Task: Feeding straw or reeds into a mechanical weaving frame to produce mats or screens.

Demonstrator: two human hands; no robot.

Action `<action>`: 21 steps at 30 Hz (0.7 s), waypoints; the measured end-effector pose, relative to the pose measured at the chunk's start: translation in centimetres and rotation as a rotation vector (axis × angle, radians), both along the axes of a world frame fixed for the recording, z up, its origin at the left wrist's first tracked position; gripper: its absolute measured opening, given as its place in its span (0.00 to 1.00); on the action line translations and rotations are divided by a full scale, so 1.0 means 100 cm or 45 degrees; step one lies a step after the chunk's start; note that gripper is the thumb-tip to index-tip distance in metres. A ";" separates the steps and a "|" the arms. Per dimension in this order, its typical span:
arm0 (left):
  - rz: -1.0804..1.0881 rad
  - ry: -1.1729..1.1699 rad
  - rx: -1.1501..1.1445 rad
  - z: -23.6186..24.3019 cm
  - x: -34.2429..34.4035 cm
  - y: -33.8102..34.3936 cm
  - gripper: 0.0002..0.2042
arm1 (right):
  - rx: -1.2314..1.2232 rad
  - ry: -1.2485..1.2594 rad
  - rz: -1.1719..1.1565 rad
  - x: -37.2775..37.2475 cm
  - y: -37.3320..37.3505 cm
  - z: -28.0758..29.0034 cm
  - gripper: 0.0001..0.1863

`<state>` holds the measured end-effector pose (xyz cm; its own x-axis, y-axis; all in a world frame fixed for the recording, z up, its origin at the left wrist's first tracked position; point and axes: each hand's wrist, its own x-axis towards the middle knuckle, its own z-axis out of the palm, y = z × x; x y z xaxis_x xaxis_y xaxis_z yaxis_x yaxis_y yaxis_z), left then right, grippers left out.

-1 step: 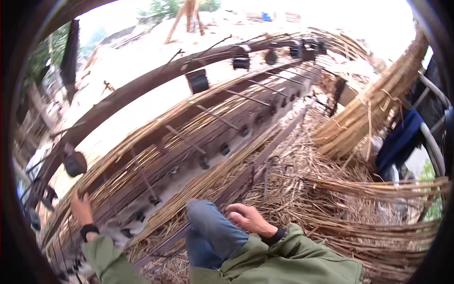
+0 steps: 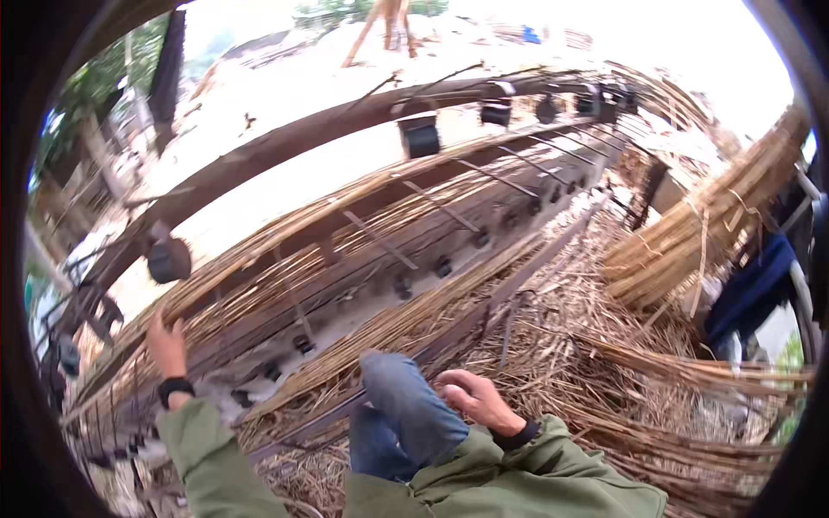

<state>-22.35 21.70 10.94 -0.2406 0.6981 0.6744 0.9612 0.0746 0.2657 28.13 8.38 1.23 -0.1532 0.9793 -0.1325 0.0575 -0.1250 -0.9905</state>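
Observation:
My left hand [image 2: 167,345], fingers apart, rests at the near end of long reed strands [image 2: 233,269] lying along a wooden frame [image 2: 363,293] crossed by thin metal bars [image 2: 380,237]. My right hand [image 2: 473,399] is beside my jeans-clad knee [image 2: 401,397], fingers loosely bent and thumb apart, with nothing visible in it. Below the frame, another band of straw [image 2: 363,345] runs beside a narrow rail [image 2: 527,272].
Dark cylindrical weights [image 2: 421,138] hang along the curved beam [image 2: 285,138] above. A tied reed bundle [image 2: 691,242] leans at the right, near dark blue cloth [image 2: 747,289]. Loose straw [image 2: 544,371] surrounds me; bent reed lengths [image 2: 673,436] lie lower right.
The camera view has shifted, moving the scene rightward in the picture. Both hands show much the same pose and place among the reeds and beside my knee.

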 end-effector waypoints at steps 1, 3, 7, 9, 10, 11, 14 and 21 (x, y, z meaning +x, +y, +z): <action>0.114 0.010 -0.045 0.001 0.005 -0.004 0.22 | 0.021 0.041 -0.020 -0.003 -0.005 -0.006 0.13; 0.077 -0.138 -0.061 -0.001 0.027 0.006 0.19 | 0.057 0.018 0.005 -0.001 -0.006 -0.020 0.13; 0.105 -0.067 -0.044 0.004 0.023 -0.017 0.17 | 0.089 -0.028 0.187 -0.029 -0.013 -0.032 0.13; 0.154 -0.055 -0.034 -0.004 0.021 -0.023 0.18 | 0.194 -0.185 0.247 -0.042 -0.018 -0.031 0.12; 0.179 -0.065 -0.040 -0.004 0.026 -0.024 0.20 | 0.201 -0.180 0.279 -0.045 -0.018 -0.033 0.12; 0.199 -0.043 -0.056 -0.003 0.032 -0.024 0.21 | 0.294 -0.272 0.259 -0.045 -0.018 -0.037 0.12; 0.127 -0.084 -0.137 0.008 0.062 -0.023 0.21 | 0.345 -0.319 0.183 -0.040 -0.019 -0.044 0.11; 0.106 -0.104 -0.057 0.014 0.074 -0.013 0.21 | 0.491 -0.447 0.229 -0.051 -0.020 -0.028 0.11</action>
<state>-14.95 20.40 12.31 -0.3517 0.7025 0.6187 0.9265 0.1668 0.3373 23.07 6.42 -1.54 -0.3340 0.9293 0.1577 0.3796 0.2857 -0.8799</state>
